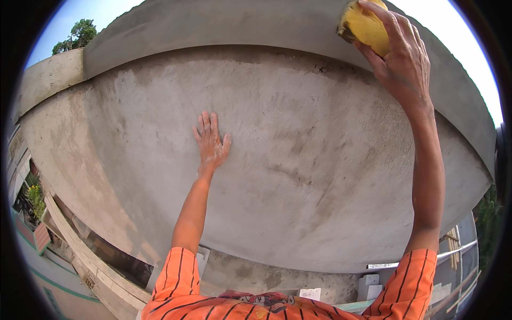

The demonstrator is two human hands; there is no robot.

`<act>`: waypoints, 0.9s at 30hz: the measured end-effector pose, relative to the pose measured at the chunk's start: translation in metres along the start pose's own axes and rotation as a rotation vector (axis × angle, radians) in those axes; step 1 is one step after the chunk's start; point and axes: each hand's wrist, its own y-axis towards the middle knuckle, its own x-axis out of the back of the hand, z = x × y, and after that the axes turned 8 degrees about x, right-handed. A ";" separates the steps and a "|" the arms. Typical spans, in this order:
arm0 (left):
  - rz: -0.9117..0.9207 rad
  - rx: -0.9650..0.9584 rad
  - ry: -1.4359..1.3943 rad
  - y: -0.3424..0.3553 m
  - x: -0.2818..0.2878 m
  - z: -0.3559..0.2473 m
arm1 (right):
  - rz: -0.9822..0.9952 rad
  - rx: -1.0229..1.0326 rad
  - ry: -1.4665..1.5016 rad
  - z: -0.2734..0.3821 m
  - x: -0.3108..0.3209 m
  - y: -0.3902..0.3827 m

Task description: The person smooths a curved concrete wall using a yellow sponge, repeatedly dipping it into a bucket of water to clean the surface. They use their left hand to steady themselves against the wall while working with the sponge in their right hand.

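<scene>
My left hand (213, 143) lies flat against the grey plastered wall (256, 176), its fingers stretched and dusted with pale residue. Up at the top right, my right hand (402, 58) grips a yellow sponge (365, 28) with a dark, dirty edge. The sponge is at the smooth grey ledge (256, 25) that juts out along the top of the wall; whether it presses on the surface is hard to tell. Damp-looking darker patches and rough marks show on the wall between my arms.
A wooden plank (96, 261) runs along the lower left. Pale blocks (369, 288) stand at the wall's foot, near a metal bar (384, 265) and bamboo poles (454, 248) at the lower right. Rooftops and plants lie far below on the left.
</scene>
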 end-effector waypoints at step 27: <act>-0.338 0.085 -0.080 0.092 0.025 0.159 | 0.151 -0.225 -0.068 0.071 -0.060 0.089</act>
